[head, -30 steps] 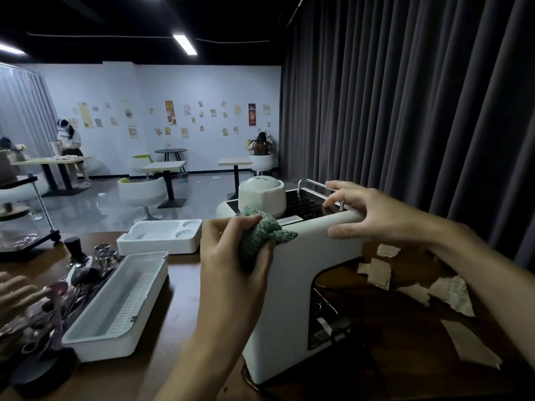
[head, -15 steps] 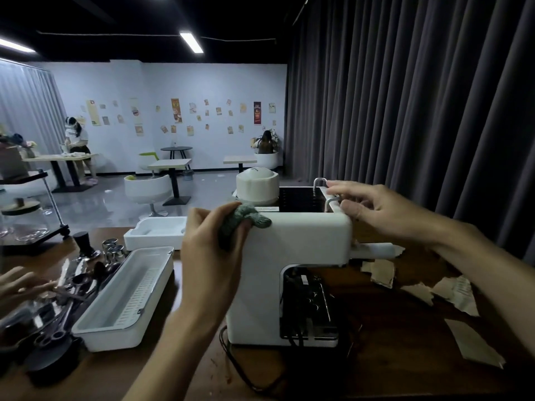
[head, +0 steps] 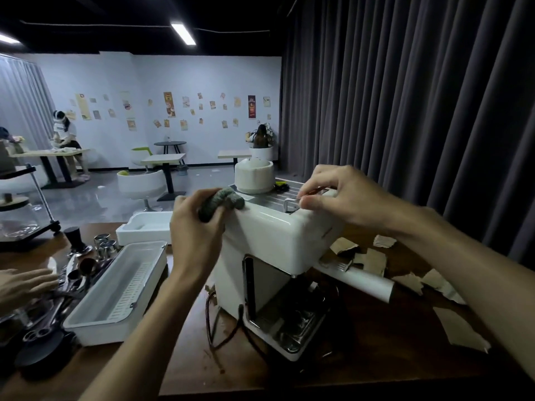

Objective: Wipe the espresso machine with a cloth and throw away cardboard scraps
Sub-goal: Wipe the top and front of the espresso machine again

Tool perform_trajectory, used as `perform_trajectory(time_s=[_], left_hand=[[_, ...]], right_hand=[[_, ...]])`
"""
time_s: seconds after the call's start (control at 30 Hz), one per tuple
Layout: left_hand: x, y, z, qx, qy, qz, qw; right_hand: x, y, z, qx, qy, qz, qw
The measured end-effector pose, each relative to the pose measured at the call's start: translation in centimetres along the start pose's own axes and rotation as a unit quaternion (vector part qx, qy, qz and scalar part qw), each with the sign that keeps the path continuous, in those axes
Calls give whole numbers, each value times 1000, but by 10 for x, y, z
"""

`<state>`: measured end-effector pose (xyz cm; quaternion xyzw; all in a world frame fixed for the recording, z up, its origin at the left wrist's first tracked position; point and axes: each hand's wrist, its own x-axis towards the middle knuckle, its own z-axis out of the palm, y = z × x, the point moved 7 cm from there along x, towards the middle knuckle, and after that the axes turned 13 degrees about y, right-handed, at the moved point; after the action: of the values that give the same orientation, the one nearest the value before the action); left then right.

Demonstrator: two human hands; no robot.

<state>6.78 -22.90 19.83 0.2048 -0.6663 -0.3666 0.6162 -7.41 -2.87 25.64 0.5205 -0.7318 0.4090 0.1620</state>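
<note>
Okay, one espresso machine (head: 278,235) stands upright on the surface (head: 376,357), brew side facing camera; left grip (head: 194,227) squeezes one cloth (head: 223,199) against its top edge, right grip (head: 341,195) pinches its top rail (head: 291,203), six-odd cardboard scraps (head: 373,260) beside it.

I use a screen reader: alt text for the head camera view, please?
A left hand holds a green cloth against a white espresso machine while the right hand pinches its top rail. Cardboard scraps lie beside it.
</note>
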Motion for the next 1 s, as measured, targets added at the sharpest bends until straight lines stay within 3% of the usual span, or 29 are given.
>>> perform_trajectory(time_s=[0.13, 0.47, 0.6, 0.7, 1.0], left_hand=[[-34, 21, 6, -69, -35, 5, 997], [-2, 12, 4, -155, -61, -114, 979], [-2, 27, -5, -199, -110, -104, 968], [0, 26, -13, -200, -104, -105, 969], [-3, 32, -42, -126, -103, -25, 986]], right_hand=[[0, 26, -17, -32, -24, 43, 998], [13, 0, 4, -40, 49, -2, 998], [14, -16, 16, -39, 70, -15, 997], [18, -28, 31, -49, 100, -21, 994], [24, -35, 48, -38, 143, 4, 989]])
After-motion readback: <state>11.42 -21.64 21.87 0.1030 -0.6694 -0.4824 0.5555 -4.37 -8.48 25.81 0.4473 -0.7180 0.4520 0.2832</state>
